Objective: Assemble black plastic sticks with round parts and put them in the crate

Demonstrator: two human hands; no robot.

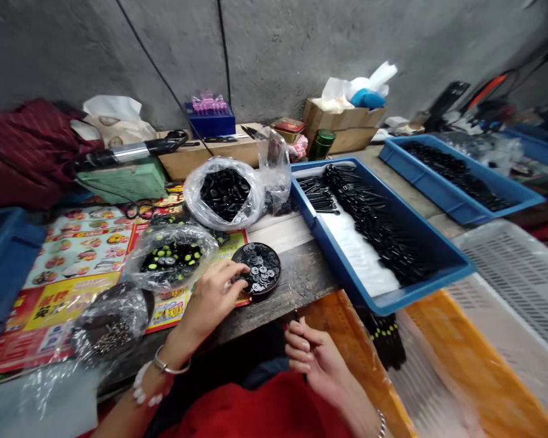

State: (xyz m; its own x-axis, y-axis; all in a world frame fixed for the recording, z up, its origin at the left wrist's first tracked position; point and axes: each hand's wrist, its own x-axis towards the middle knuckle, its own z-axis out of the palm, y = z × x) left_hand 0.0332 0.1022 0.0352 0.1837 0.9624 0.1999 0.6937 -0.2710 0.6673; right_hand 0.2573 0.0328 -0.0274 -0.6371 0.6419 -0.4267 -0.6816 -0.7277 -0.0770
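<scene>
Crowded table edge [301, 286]: left hand [210, 298] fingers pinching in button dish [259, 269], right hand [317, 359] curled around thin rod

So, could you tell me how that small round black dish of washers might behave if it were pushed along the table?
The dish looks shallow and flat-based, so it would probably slide rather than tip. It is heaped with small loose washers, so a quick shove might spill some. The left hand touches its rim, which may steady it.

Left hand [212, 298] fingers in round black dish [258, 269] of small parts, right hand [317, 359] curled near blue tray [393, 298]
</scene>
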